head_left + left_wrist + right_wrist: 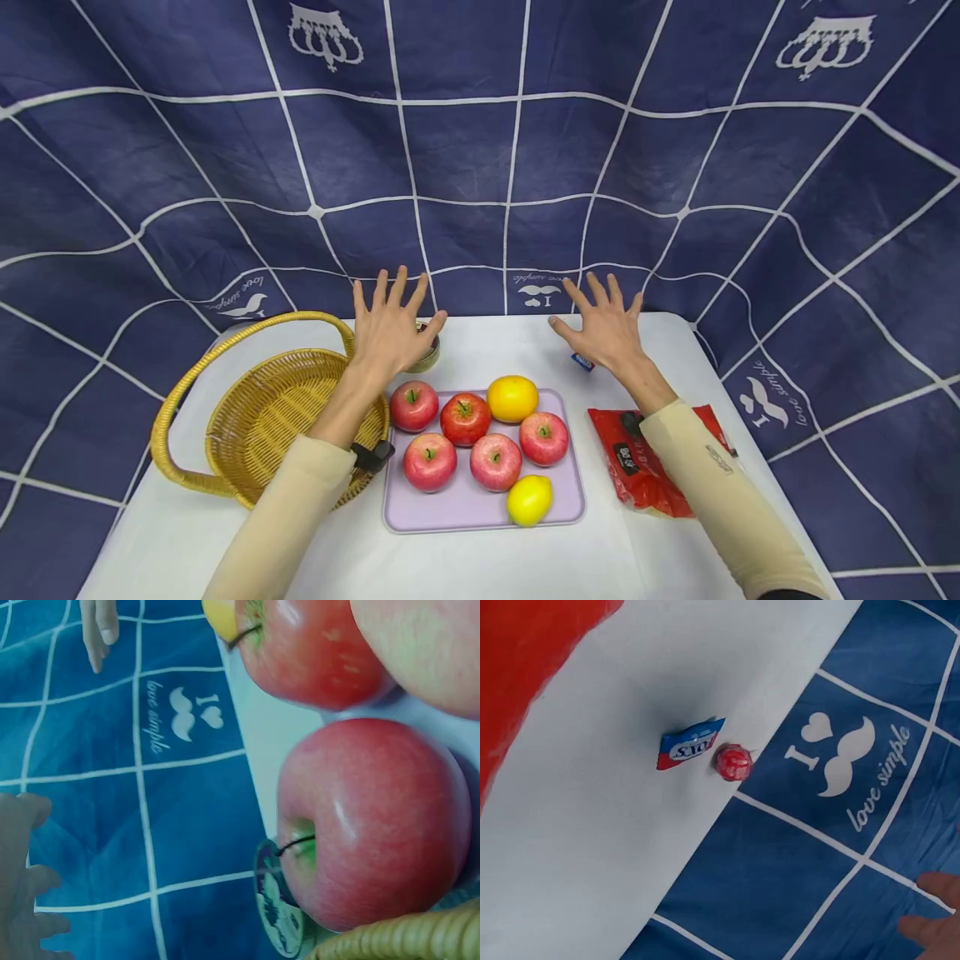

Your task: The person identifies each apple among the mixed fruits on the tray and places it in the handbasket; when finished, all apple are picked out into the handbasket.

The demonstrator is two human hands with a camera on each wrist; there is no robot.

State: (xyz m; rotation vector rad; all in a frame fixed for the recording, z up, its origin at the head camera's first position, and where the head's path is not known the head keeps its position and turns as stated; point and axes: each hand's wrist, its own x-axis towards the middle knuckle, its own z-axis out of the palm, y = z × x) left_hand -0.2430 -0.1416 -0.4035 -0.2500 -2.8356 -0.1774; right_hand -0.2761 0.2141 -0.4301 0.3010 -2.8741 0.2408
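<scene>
Both hands hover with fingers spread near the table's back edge and hold nothing. The left hand (390,329) is beside the basket's handle and partly covers a small round tin (427,360). Farther right, the right hand (606,325) is above a small blue-and-red packet (582,362). A lilac tray (450,518) between the forearms carries several red apples (430,462), an orange (512,398) and a yellow lemon (529,501). In the left wrist view, one apple (375,825) looms large. The right wrist view shows a red wrapped candy (733,763) next to the packet.
A yellow wicker basket (262,417) with a tall handle stands left of the tray, partly behind the left forearm. A red plastic bag (637,479) lies at right under the right forearm. A dark blue curtain with white lines (465,167) hangs behind the white table (450,567).
</scene>
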